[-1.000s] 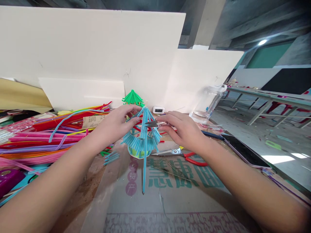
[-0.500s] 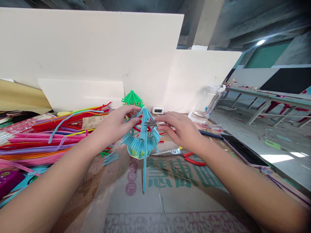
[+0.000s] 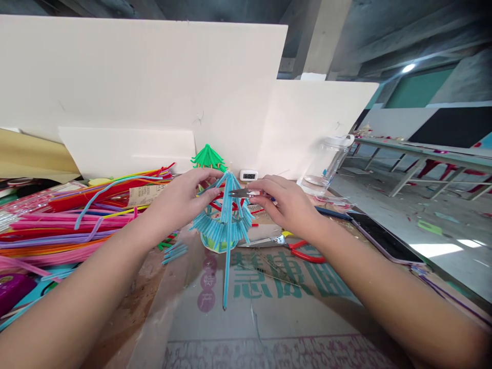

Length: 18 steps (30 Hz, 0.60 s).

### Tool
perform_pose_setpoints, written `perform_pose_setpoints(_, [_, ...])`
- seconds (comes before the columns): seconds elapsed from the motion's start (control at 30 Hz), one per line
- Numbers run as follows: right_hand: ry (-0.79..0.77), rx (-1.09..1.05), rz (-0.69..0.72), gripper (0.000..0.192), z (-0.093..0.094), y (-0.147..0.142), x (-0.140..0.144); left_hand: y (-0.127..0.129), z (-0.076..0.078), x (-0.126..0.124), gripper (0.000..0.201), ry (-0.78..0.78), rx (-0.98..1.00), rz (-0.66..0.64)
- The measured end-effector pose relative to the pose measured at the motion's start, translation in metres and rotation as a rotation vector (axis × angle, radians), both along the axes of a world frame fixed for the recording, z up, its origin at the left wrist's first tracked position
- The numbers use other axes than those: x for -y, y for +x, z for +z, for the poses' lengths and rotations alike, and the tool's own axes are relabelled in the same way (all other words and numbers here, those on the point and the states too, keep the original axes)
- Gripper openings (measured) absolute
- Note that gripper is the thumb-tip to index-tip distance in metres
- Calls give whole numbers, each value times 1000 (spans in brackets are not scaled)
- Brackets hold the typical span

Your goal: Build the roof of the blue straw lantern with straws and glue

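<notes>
I see printed cardboard point(image 3: 269, 318) covering my bench, and on it a fuzzy blue cone point(image 3: 225, 218) of pipe cleaners. My left hand point(image 3: 180, 200) pinches its top; my right hand point(image 3: 288, 205) squeezes thin metal snips point(image 3: 241, 193) there. A green cone point(image 3: 208, 157) stands behind.

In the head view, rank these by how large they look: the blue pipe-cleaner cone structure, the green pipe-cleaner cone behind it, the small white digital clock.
1. Blue pipe-cleaner cone structure, largest, though nearest.
2. Green pipe-cleaner cone.
3. Small white digital clock, smallest.
</notes>
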State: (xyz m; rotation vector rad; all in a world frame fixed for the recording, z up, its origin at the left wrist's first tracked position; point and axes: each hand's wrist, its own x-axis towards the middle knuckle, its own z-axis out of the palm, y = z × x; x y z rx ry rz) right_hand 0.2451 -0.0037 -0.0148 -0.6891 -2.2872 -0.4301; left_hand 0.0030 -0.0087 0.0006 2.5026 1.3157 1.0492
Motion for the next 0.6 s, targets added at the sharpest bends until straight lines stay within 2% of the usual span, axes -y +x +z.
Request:
perform_pose_setpoints(0.3, [-9,-16,8,20,-1,1,-1,1,1,2,31,11,-14,21])
perform_pose_setpoints(0.6, [10,-13,-3,22,2,4,0,-1,-2,-3,32,6,19,-16])
